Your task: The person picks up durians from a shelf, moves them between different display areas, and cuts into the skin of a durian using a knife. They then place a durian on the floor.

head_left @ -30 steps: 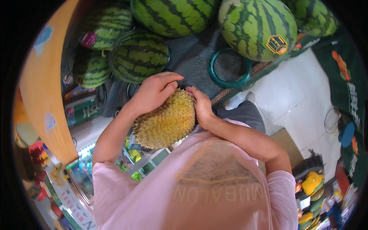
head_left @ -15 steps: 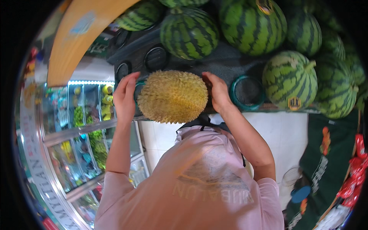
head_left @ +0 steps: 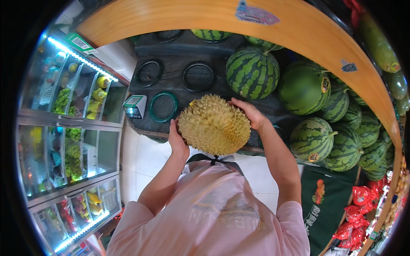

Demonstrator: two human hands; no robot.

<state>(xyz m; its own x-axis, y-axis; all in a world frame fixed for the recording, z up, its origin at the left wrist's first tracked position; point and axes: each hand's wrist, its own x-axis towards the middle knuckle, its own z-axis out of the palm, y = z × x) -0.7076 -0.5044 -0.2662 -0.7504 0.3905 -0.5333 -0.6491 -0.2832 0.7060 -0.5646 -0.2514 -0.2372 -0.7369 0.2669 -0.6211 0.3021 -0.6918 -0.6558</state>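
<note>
A large yellow-brown durian (head_left: 215,124) with a spiky rind is held between my two hands at the near edge of a dark, mat-covered display shelf (head_left: 171,96). My left hand (head_left: 178,140) supports its lower left side, the thumb up and the other fingers mostly hidden under the fruit. On the upper right side, my right hand (head_left: 249,114) grips it, and its fingertips are partly out of sight behind the spikes. Left of the durian lies a green ring stand (head_left: 163,106). Black ring stands (head_left: 198,77) sit farther back.
Striped watermelons (head_left: 252,72) crowd the shelf at the right. A curved wooden board (head_left: 188,16) arches over the far side. At the left edge of the shelf is a small white box-shaped device (head_left: 135,106). A lit glass-front fruit cooler (head_left: 68,128) stands left, and red-wrapped packages (head_left: 356,213) lie lower right.
My left hand, held apart from the durian before, now presses against its lower left side. The durian has tilted. The whole view has shifted, showing more of the wooden board and cooler.
</note>
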